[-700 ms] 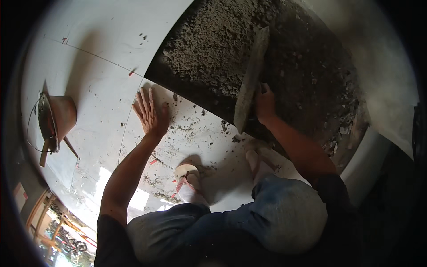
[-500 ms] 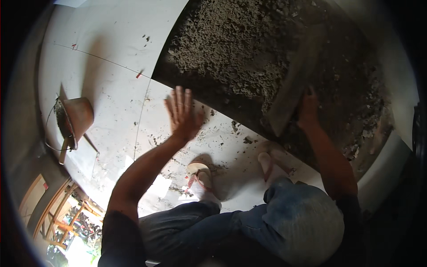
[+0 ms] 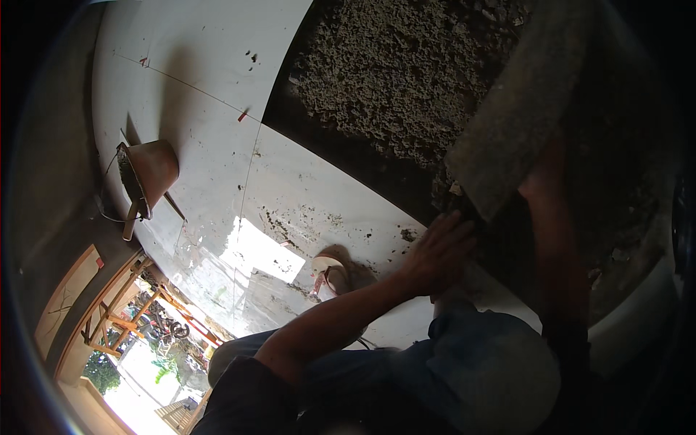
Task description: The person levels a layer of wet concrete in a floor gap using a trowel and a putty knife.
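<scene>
My right hand (image 3: 544, 177) grips a long flat grey board (image 3: 518, 116) by its side, the fingers mostly hidden behind it. The board is tilted up over the right part of a bed of rough, crumbly grey mortar (image 3: 391, 80). My left hand (image 3: 442, 254) is low by the edge of the white floor tiles (image 3: 326, 174), just below the board's lower end. Its fingers are stretched out toward dark mortar at the tile edge, and nothing shows in it. Whether the fingertips touch the mortar is too dim to tell.
A reddish-brown bucket (image 3: 154, 174) with grey mix and a wooden handle sticking out stands at the left. Small red pieces (image 3: 243, 116) sit at the tile joint. Mortar crumbs lie near my sandalled foot (image 3: 332, 279). A bright doorway (image 3: 138, 362) opens at lower left.
My left hand has moved right, from flat above the tiles to the tile edge below the board. The board has been raised and shifted right with my right hand. My view has turned slightly.
</scene>
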Action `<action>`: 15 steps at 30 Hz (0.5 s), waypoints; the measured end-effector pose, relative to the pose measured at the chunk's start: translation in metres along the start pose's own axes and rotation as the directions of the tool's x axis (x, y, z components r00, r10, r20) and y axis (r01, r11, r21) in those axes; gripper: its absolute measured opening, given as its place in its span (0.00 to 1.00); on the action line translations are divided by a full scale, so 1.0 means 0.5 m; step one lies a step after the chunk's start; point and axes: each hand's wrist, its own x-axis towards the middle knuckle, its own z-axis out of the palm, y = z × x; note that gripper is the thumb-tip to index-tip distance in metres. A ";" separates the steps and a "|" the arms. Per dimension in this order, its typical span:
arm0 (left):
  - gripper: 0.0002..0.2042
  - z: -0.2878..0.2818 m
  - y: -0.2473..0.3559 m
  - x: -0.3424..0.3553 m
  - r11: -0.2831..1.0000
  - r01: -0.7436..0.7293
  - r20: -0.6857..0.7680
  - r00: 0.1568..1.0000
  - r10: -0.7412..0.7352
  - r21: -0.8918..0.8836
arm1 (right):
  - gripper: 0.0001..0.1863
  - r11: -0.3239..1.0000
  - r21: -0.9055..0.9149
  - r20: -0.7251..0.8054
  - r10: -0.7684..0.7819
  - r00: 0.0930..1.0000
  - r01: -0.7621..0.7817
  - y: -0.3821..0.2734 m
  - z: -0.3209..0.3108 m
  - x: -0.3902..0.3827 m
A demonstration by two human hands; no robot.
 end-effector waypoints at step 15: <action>0.22 -0.274 -0.300 -0.134 0.715 0.612 -0.617 0.718 -0.323 0.337 | 0.19 0.852 -0.275 0.415 -0.312 0.855 0.445 0.252 0.307 0.068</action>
